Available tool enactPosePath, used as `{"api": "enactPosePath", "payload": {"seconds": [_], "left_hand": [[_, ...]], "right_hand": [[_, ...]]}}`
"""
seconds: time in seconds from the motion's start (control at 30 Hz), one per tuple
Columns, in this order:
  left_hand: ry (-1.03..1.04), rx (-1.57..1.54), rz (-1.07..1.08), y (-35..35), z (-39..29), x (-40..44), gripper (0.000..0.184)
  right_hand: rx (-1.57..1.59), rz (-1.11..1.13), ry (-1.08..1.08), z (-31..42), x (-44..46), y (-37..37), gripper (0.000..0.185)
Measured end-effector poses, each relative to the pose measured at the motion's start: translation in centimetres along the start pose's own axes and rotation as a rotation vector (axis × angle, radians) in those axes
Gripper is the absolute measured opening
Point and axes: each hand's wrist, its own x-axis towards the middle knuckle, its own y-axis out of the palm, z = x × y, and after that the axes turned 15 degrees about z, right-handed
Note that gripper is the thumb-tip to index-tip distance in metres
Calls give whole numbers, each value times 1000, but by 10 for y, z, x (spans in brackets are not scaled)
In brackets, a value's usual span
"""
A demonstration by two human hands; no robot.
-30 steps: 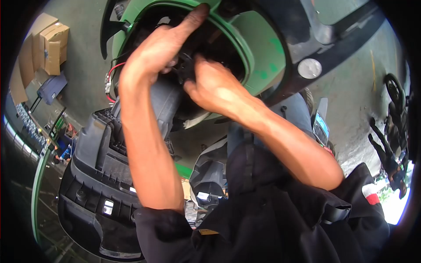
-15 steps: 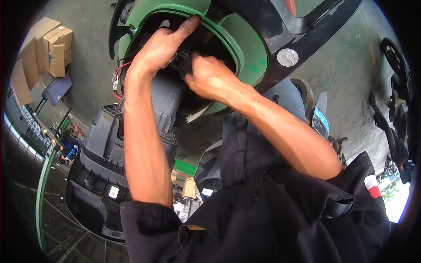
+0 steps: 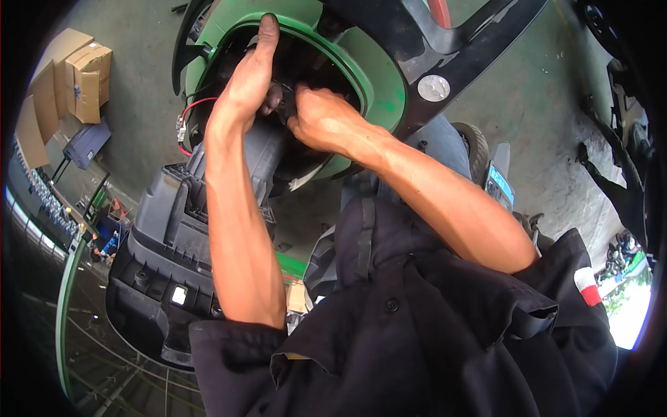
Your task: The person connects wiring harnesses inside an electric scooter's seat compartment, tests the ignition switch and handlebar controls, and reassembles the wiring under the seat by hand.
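Note:
Both of my hands reach into the dark opening of a green scooter body panel (image 3: 379,66). My left hand (image 3: 249,87) is on the left side of the opening, its thumb pointing up and its fingers curled inward around something dark. Facing it, my right hand (image 3: 321,115) is closed, fingertips pressed on a small black part (image 3: 286,104) between the hands. Its kind is hidden by the fingers and shadow. A red wire (image 3: 196,104) with a white connector loops out beside my left wrist.
A large black plastic storage bucket (image 3: 163,240) lies below and left of the opening. A black rear rail (image 3: 462,66) with a round silver sticker extends to the upper right. A wheel (image 3: 474,149) stands at right, cardboard boxes (image 3: 89,83) at the far left.
My left hand has turned, its thumb swinging from up-right to nearly upright, and its fingertips now show beside the black part. My right hand stays closed there. The view has shifted slightly.

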Motion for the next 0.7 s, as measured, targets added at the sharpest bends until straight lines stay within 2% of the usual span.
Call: {"api": "enactPosePath", "payload": {"seconds": [0.07,0.1,0.2,0.3,0.4,0.47,0.6,0.7], "left_hand": [[-63,-177,-20,0,-5,7,108],[-60,-174,-24,-3,-5,9,108],[-13,-459,170,-12,-5,11,103],[-12,-579,209,-14,-4,8,94],[9,-619,217,-12,-5,8,92],[-5,-656,211,-14,-2,11,88],[12,-659,205,-15,-2,11,86],[-139,-536,89,-10,-12,9,90]], "right_hand": [[5,27,13,1,1,-2,37],[5,25,8,1,2,-2,37],[9,10,25,0,0,-1,37],[27,39,20,0,2,-2,38],[-6,-4,16,-1,3,3,40],[17,34,44,2,2,0,52],[-19,-51,36,0,5,8,43],[-30,-7,60,6,2,3,42]]}}
